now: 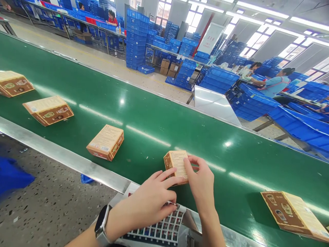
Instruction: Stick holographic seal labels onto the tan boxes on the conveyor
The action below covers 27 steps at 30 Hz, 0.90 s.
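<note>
A small brown-and-cream cardboard box lies on the green conveyor belt in front of me. My left hand, with a watch on its wrist, reaches over from the left; its index and middle fingers lie stretched across the box's top. At the box's right edge, the thumb of my right hand presses on the top and the bent index finger is against the far right side. Beneath my left hand is a sheet of small dark stickers in a white grid, partly hidden.
Similar boxes lie along the belt: one nearby on the left, another farther left, and one at the right. A metal rail edges the belt. Beyond it are stacked blue crates and seated people at tables.
</note>
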Motion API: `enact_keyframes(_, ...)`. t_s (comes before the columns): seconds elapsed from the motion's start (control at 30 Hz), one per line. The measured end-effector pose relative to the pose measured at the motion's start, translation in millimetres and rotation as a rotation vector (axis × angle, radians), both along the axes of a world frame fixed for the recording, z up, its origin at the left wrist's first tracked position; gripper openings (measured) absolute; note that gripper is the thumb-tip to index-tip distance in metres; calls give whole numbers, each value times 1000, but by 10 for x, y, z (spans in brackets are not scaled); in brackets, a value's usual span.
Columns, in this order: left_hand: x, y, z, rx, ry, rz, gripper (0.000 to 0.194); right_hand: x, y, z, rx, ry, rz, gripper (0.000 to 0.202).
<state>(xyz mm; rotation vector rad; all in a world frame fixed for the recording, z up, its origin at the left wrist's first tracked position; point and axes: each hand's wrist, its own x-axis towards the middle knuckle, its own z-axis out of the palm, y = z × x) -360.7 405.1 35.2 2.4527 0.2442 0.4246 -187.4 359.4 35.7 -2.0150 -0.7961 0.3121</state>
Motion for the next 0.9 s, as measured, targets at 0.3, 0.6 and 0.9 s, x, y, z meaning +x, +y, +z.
enact_keyframes(0.3,45,-61,27,-46,39,-20,10,213,-62,70,42,-207,-141,40)
enact_keyframes(0.6,-260,-21,131,-218,191,246,12,-48,-591,379,88,-360,805,12)
enact_keyframes(0.9,-335,-51,181,-226,249,272,8,-246,-471,304,123,-765,946,26)
